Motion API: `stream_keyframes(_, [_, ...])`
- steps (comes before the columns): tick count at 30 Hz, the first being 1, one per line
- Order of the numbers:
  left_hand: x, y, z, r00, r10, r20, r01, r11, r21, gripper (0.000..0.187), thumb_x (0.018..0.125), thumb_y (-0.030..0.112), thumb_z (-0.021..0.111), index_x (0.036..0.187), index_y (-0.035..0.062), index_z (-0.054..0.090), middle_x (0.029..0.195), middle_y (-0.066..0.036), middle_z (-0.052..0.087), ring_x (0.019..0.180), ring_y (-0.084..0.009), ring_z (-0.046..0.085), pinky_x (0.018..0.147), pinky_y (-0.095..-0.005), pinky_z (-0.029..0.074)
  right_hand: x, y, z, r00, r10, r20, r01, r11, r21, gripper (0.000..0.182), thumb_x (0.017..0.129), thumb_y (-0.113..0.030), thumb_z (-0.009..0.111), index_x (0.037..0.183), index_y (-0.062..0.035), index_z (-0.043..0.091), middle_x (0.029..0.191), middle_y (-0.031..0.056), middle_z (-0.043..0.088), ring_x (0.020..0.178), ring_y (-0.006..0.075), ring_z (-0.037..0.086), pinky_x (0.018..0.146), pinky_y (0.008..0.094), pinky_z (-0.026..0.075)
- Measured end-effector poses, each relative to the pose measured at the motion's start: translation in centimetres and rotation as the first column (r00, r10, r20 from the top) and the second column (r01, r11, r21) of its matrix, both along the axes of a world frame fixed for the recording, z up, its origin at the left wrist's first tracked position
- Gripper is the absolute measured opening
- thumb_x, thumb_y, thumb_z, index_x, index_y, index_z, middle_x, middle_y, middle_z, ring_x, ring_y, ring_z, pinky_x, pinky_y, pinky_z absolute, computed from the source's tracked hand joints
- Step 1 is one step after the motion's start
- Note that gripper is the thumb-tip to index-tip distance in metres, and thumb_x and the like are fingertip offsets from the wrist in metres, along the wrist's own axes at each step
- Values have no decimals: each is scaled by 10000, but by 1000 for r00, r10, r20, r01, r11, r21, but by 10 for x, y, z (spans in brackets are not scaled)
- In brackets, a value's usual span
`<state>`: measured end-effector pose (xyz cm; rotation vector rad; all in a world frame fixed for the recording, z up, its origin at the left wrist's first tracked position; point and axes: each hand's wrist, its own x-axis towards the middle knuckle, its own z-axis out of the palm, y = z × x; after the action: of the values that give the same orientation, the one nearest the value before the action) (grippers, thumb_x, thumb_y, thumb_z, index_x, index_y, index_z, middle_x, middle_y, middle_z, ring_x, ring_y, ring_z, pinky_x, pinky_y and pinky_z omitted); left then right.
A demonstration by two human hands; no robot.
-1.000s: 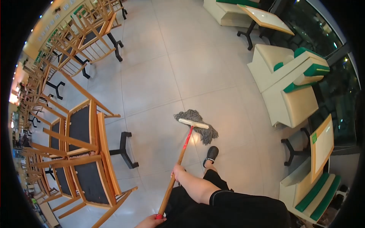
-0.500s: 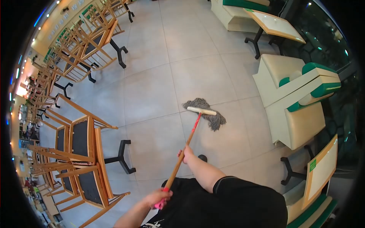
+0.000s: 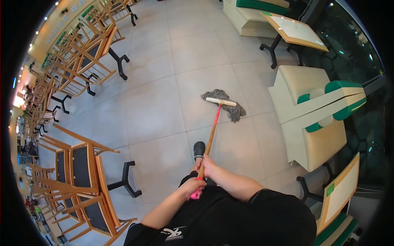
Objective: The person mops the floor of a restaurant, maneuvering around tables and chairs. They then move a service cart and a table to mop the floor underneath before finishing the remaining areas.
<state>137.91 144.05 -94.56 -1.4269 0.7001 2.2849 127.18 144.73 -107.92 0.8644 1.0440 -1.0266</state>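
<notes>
A mop with a grey string head (image 3: pixel 234 111) lies spread on the tiled floor ahead of me, its white crossbar (image 3: pixel 221 101) on top. The long wooden handle (image 3: pixel 211 137) slants back toward my body, with red wrapping near the head and pink at the upper end. My left hand (image 3: pixel 193 187) is closed around the pink end, close to my black shirt. Farther down the shaft, my right hand (image 3: pixel 206 165) is wrapped around the wood. Just beyond the hands, one dark shoe (image 3: pixel 199 149) shows beside the handle.
Wooden chairs (image 3: pixel 84 166) are stacked upside down on tables along the left, with black table legs (image 3: pixel 127 180) reaching into the aisle. Cream and green booth seats (image 3: pixel 303 86) and wood-edged tables (image 3: pixel 295 30) line the right, beside dark windows.
The mop head has moved forward, away from me. Both hands are closer together and nearer my body's middle. A shoe has come forward, and the surroundings have shifted slightly in view.
</notes>
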Motion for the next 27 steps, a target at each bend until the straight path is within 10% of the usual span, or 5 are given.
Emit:
stream_keyframes(6, [-104, -93, -59, 997, -22, -74, 22, 1000, -11, 105, 758, 110, 502, 722, 82, 407, 503, -9, 425, 332, -115, 406, 291, -247, 361, -110, -77, -15, 987, -117, -111, 105, 988, -113, 323, 841, -387, 387, 742, -81, 419, 601, 48, 461, 497, 181, 458, 452, 341, 422])
stream_keyframes(9, [-151, -127, -62, 995, -33, -91, 36, 999, 30, 86, 750, 97, 488, 729, 85, 405, 503, -8, 425, 332, -113, 404, 294, -251, 363, -149, -87, 15, 961, 213, -177, -247, 948, -199, 286, 836, -342, 411, 845, -62, 468, 684, 46, 516, 577, 202, 525, 466, 293, 453])
stream_keyframes(13, [-214, -142, -46, 994, -74, -82, 78, 996, 42, 58, 726, 75, 464, 740, 85, 409, 504, -16, 436, 333, -124, 408, 301, -274, 374, -187, -91, 21, 959, 201, -198, -240, 950, -199, 267, 832, -328, 428, 849, -64, 468, 699, 46, 526, 609, 195, 541, 465, 296, 459])
stream_keyframes(19, [-262, -135, -60, 982, -179, -54, 178, 984, -27, 27, 698, 59, 454, 692, 61, 428, 502, -65, 457, 370, -185, 467, 336, -326, 410, -230, -84, 15, 999, -6, -52, -6, 974, -226, 202, 811, -276, 475, 718, -98, 483, 654, 37, 510, 577, 188, 518, 392, 322, 407])
stream_keyframes(27, [-368, -174, -83, 992, -122, -29, 124, 991, 50, 90, 718, 108, 430, 634, 80, 412, 491, -38, 431, 362, -168, 427, 340, -294, 374, -342, -126, -8, 932, 249, -262, -318, 910, -267, 246, 786, -278, 500, 639, -83, 474, 546, 35, 460, 371, 168, 406, 258, 281, 289])
